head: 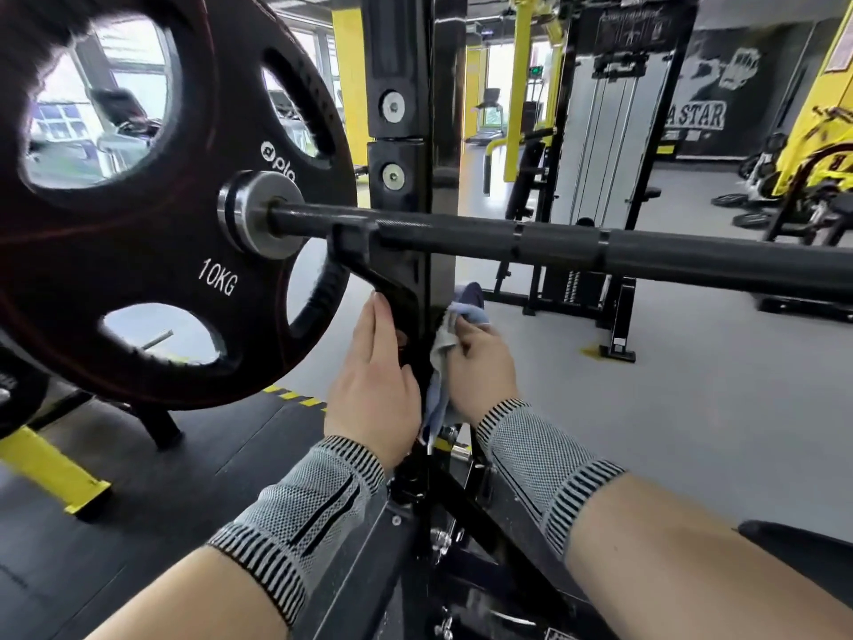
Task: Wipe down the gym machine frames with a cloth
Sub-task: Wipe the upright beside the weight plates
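Observation:
A black upright post [406, 76] of the rack frame stands in the middle of the head view, with a barbell [554, 244] resting across its hook. My left hand [376, 381] lies flat with straight fingers against the left side of the post, below the hook. My right hand [482, 367] grips a light blue-grey cloth [438, 399] and holds it against the post's right side. Part of the cloth hangs down between my wrists. Both wrists wear grey knitted bands.
A black 10 kg plate [152, 251] on the barbell's end fills the left. A black cable machine [614, 177] stands behind on the grey floor. Yellow frames [807, 122] and loose plates sit far right. Black frame bars [484, 524] run below my forearms.

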Motion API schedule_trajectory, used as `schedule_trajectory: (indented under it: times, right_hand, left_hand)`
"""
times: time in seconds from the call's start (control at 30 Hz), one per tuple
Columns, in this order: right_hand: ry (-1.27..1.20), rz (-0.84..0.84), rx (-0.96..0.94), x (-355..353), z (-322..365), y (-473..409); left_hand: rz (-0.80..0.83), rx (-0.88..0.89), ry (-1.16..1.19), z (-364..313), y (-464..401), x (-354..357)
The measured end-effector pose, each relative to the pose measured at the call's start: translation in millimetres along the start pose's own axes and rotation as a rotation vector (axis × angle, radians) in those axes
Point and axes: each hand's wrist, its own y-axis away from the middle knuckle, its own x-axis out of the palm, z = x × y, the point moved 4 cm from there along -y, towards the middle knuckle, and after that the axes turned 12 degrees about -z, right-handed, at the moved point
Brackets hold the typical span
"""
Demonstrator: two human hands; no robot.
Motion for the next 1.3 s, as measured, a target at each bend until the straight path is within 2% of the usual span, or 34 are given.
schedule_trajectory:
  times: [0.1, 0.27, 0.33, 0.47, 0.6, 0.63, 0.77, 0.83, 0.9, 0.93, 0.97, 1.03, 1.1, 1.3]
  right_hand:
    - [0.219, 0.141, -0.035, 9.3, -14.1, 20.8]
    - [-0.053, -0.016, -0.067, -7.0, 4.5, 6.7]
    - [-0.024, 0.03, -0.071, -5.8, -0.2, 11.7]
    - [0.225, 0.223, -0.104, 1.2, -19.4, 35.6]
    - [0.139, 0.021, -0.082, -9.9, 5.6, -1.1]
    - [0.121, 0.016, -0.097, -11.4, 9.1, -5.6]
    - [0.336, 0.252, -0.032, -13.9, -16.3, 6.7]
    - [0.228, 0.107, 0.143, -29.3, -25.2, -1.8]
    - [-0.041, -0.097, 0.315, -40.0, -16.1, -11.1]
    - [-0.174, -0.141, 0.331, -39.9, -4.9, -10.9]
    - [-0.264, -0.139, 0.271, -36.7, 8.4, -6.2]
    - [-0.265, -0.081, 0.024, -23.4, 30.4, 16.0]
    - [-0.241, -0.018, -0.1, -14.8, 37.1, 32.4]
    - [-0.143, -0.001, 0.01, -15.3, 30.9, -16.3]
  left_hand:
    - [0.006, -0.009, -0.002, -0.7, 0.2, -1.7]
    - [0.006, -0.001, -0.007, -1.3, -2.0, -1.0]
    - [0.013, -0.003, -0.006, -1.3, -0.1, -1.2]
    - [0.003, -0.002, -0.002, -1.6, 0.0, -2.6]
    - [-0.006, 0.014, -0.011, -2.6, -0.1, -1.4]
    - [-0.006, 0.015, -0.015, -2.0, -0.1, -1.4]
    - [0.0, 0.015, 0.004, -1.2, 1.1, -2.6]
    - [-0.001, 0.02, 0.011, -1.2, -0.4, -2.2]
    - [-0.003, 0.023, 0.006, -0.1, -1.1, -1.3]
    - [-0.001, 0.023, 0.001, 0.9, -1.0, -0.8]
    - [0.004, 0.024, -0.005, 1.5, -0.3, -0.3]
    - [0.007, 0.021, -0.003, 1.8, 0.4, 0.0]
    - [0.004, 0.015, -0.002, 1.4, -0.3, -0.5]
    - [-0.004, 0.043, -0.021, 0.4, 0.9, -0.2]
